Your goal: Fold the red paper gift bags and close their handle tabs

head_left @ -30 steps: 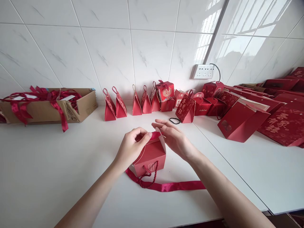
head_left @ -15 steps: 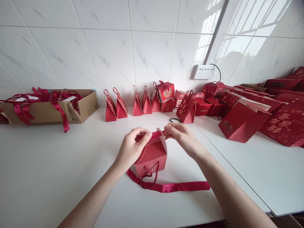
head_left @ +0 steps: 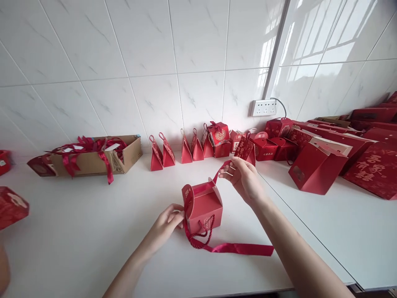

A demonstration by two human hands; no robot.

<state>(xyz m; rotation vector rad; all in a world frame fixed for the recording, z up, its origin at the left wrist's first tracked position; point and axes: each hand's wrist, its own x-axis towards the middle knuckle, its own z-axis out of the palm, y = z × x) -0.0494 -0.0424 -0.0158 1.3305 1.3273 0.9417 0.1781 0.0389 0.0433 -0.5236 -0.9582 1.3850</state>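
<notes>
A small red gift box (head_left: 204, 209) stands upright on the white table in front of me, with twisted red cord handles (head_left: 212, 225) hanging on its near side. A red satin ribbon (head_left: 203, 187) passes through its raised end flaps. One long tail of it drops down the left side and lies along the table to the right. Above the box's right flap, my right hand (head_left: 245, 178) pinches the other end of the ribbon, pulled up and taut. My left hand (head_left: 169, 221) is closed against the box's left side, its fingertips partly hidden there.
A cardboard box (head_left: 93, 163) full of ribbons stands back left. Several triangular red boxes (head_left: 169, 155) line the tiled wall. Larger red boxes (head_left: 322, 165) crowd the right. At the left edge are another red box (head_left: 12, 207) and part of another person (head_left: 3, 269).
My right hand has drawn the ribbon's end through the right flap and up to the right. My left hand has moved from the box's top down to its left side.
</notes>
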